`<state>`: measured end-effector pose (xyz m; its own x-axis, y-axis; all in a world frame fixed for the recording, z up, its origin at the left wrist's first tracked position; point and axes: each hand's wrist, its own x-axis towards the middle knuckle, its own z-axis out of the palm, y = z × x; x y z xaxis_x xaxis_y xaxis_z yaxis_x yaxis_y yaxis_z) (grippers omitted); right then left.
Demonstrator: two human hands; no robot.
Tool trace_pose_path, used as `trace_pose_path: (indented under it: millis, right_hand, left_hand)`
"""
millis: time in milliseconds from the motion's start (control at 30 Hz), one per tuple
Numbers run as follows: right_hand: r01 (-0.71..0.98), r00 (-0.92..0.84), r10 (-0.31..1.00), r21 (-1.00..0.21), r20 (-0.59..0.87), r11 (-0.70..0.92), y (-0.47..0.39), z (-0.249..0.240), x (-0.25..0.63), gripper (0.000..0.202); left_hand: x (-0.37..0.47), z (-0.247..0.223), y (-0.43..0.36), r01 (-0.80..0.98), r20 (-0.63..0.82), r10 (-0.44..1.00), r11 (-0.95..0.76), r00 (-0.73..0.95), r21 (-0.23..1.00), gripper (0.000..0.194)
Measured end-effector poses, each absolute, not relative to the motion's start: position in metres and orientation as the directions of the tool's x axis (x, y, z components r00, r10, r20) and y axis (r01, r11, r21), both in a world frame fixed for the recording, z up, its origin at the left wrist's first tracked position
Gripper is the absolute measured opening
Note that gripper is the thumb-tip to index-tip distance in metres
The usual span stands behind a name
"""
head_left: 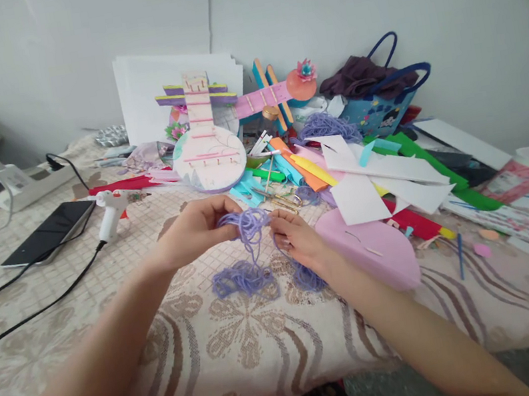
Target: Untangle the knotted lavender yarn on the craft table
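Pinching tangled yarn point(251, 225) over the bench point(249, 349).
Clamped on it with left hand point(204, 225) and right hand point(299, 236), above a loose heap point(243, 278).

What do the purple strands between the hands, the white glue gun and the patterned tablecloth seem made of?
Purple strands: matte yarn, fibre type unclear; the thin, limp, tangled loops suggest it.
White glue gun: probably hard plastic, smooth, judging by its rigid, moulded-looking body.
Patterned tablecloth: likely woven fabric, mostly matte; it hangs softly over the front edge.
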<state>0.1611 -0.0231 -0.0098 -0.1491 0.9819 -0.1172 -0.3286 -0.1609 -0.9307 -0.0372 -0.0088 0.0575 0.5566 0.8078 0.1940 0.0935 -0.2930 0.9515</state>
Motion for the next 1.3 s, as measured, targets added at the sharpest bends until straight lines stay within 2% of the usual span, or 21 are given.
trace_pose_path:
  millis: [100,167,267,333,433,533,633,733,833,1000,1100,1200,1300]
  right_hand:
    - [-0.324,-0.155,0.982,-0.933,-0.11,-0.155,-0.023,-0.01,0.162,0.022]
    - [-0.318,-0.152,0.983,-0.936,-0.106,-0.15,-0.025,-0.009,0.162,0.021]
    - [-0.282,-0.13,0.986,-0.949,-0.107,-0.14,-0.026,-0.006,0.162,0.019]
    - [-0.282,-0.131,0.985,-0.949,-0.108,-0.141,-0.027,-0.005,0.162,0.018]
    - [-0.314,-0.162,0.98,-0.936,-0.112,-0.159,-0.026,-0.006,0.162,0.02]
    - [-0.313,-0.17,0.979,-0.935,-0.115,-0.164,-0.025,-0.008,0.161,0.02]
    - [-0.298,-0.168,0.979,-0.941,-0.112,-0.158,-0.025,-0.008,0.161,0.02]
    - [-0.29,-0.162,0.981,-0.945,-0.111,-0.155,-0.025,-0.007,0.161,0.021]
    - [-0.285,-0.164,0.981,-0.946,-0.108,-0.152,-0.026,-0.006,0.161,0.021]
    - [-0.288,-0.174,0.979,-0.945,-0.106,-0.154,-0.026,-0.006,0.162,0.021]
    - [-0.294,-0.169,0.98,-0.943,-0.107,-0.154,-0.026,-0.006,0.162,0.02]
    - [-0.309,-0.167,0.981,-0.94,-0.095,-0.144,-0.025,-0.007,0.162,0.02]
    - [-0.318,-0.168,0.981,-0.937,-0.093,-0.144,-0.024,-0.008,0.162,0.02]
  left_hand:
    - [-0.022,0.049,-0.02,0.001,0.224,0.813,-0.266,0.537,0.964,0.015]
    - [-0.015,0.046,-0.029,0.002,0.208,0.763,-0.264,0.612,0.965,0.014]
    - [-0.011,0.048,-0.037,0.121,0.139,0.576,-0.389,0.805,0.913,0.027]
    - [-0.017,0.052,-0.035,0.203,0.085,0.507,-0.486,0.858,0.85,0.039]
    - [-0.032,0.053,-0.024,0.37,0.034,0.584,-0.557,0.811,0.744,0.033]
    - [-0.039,0.043,-0.016,0.545,-0.037,0.643,-0.616,0.765,0.568,0.035]
    - [-0.035,0.032,-0.017,0.596,-0.103,0.634,-0.642,0.766,0.482,0.042]
    - [-0.026,0.03,-0.022,0.55,-0.123,0.586,-0.639,0.801,0.537,0.04]
    - [-0.02,0.032,-0.023,0.496,-0.078,0.563,-0.644,0.823,0.583,0.022]
    - [-0.016,0.026,-0.02,0.462,-0.043,0.54,-0.673,0.841,0.577,0.021]
    - [-0.018,0.026,-0.017,0.487,-0.043,0.57,-0.659,0.821,0.573,0.016]
    - [-0.025,0.037,-0.015,0.519,0.028,0.652,-0.628,0.758,0.58,0.014]
    - [-0.029,0.05,-0.017,0.469,0.037,0.648,-0.588,0.76,0.659,0.013]
